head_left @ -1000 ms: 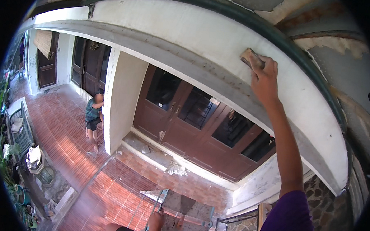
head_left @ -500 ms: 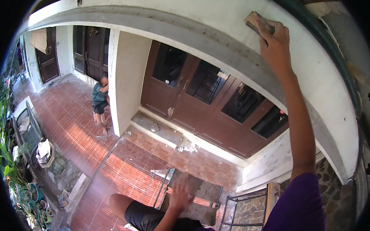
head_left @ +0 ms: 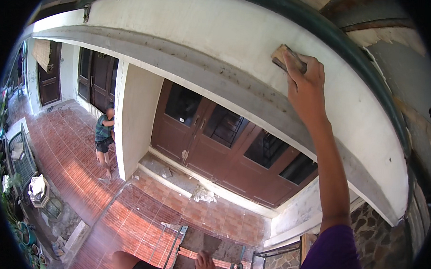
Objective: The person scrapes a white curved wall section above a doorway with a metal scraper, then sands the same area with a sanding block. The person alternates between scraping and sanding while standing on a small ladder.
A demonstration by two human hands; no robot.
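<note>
My right hand (head_left: 307,83) is raised high on the right, its fingers and thumb gripping a small brown block (head_left: 288,59) that looks like wood. The block lies against the off-white wall band (head_left: 221,30) above the doors; what covers its underside is hidden. Low in the middle, my left hand (head_left: 204,266) hangs above the worn planks (head_left: 212,244) of a metal-framed scaffold. Its fingers look curled in, with nothing visible in them.
A grey ledge (head_left: 181,47) runs under the wall band, and a dark green pipe (head_left: 323,25) along its top. Brown glazed doors (head_left: 214,149) stand below, with white rubble (head_left: 203,194) on their step. Another person (head_left: 105,136) works at the pillar, left. A black metal frame (head_left: 277,257) stands lower right.
My view has tilted up, showing more of the pipe and roof. My right hand and the block sit slightly further left and lower along the wall. My left hand, blurred before, has dropped lower.
</note>
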